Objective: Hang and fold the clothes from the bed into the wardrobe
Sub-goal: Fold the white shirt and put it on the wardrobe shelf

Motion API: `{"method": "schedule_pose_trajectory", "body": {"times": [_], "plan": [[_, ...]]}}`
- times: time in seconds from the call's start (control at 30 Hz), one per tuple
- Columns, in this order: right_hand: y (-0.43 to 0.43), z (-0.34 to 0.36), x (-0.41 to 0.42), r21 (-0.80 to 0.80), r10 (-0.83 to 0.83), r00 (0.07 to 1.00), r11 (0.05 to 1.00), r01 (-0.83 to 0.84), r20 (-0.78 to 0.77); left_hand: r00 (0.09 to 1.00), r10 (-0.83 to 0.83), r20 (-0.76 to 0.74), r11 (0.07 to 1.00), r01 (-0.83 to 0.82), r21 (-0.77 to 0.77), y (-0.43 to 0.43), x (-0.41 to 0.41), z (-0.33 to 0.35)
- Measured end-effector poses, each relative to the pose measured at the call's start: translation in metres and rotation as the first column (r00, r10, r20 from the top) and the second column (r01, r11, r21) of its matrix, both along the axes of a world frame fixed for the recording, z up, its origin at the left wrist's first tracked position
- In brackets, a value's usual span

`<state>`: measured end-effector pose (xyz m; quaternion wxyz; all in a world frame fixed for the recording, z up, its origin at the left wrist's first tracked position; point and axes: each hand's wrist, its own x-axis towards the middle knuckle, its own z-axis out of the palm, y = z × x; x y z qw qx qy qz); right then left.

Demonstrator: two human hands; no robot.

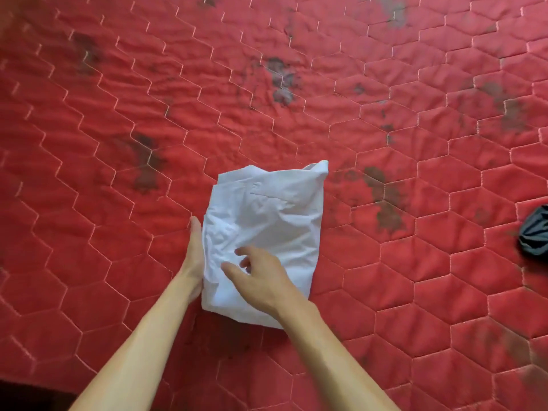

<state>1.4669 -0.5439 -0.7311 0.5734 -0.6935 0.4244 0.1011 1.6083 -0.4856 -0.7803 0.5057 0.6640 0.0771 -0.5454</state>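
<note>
A white garment [275, 215], folded into a rough rectangle, lies on the red quilted bed [118, 114] in the middle of the view. My left hand [194, 256] lies flat along the garment's left edge, fingers straight, its fingertips slipped under the cloth. My right hand [261, 277] hovers over the near part of the garment with fingers loosely spread, touching or just above the cloth. The wardrobe is out of view.
A dark bunched-up garment [535, 232] lies at the bed's right edge, partly cut off by the frame. The red cover has dark stains across it. The bed's near edge runs along the bottom left corner.
</note>
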Motion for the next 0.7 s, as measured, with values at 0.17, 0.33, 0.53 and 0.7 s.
{"method": "schedule_pose_trajectory", "body": {"times": [0.17,0.33,0.53,0.7], "plan": [[-0.005,-0.052,-0.048,-0.336,-0.419,0.875,0.882,0.330,-0.241,0.832,-0.450,0.325,0.857,0.300,0.420,0.025,0.006,-0.023],[0.005,-0.076,-0.086,0.039,-0.421,0.842,0.887,0.459,-0.337,0.813,-0.536,0.227,0.807,0.416,0.419,0.052,-0.003,-0.033],[0.036,-0.091,-0.128,0.229,-0.388,0.859,0.851,0.473,-0.333,0.783,-0.622,0.018,0.718,0.562,0.411,0.076,-0.021,-0.016],[0.049,-0.063,-0.155,0.381,-0.482,0.836,0.744,0.549,-0.262,0.813,-0.573,-0.100,0.749,0.570,0.338,0.105,-0.047,0.001]]}}
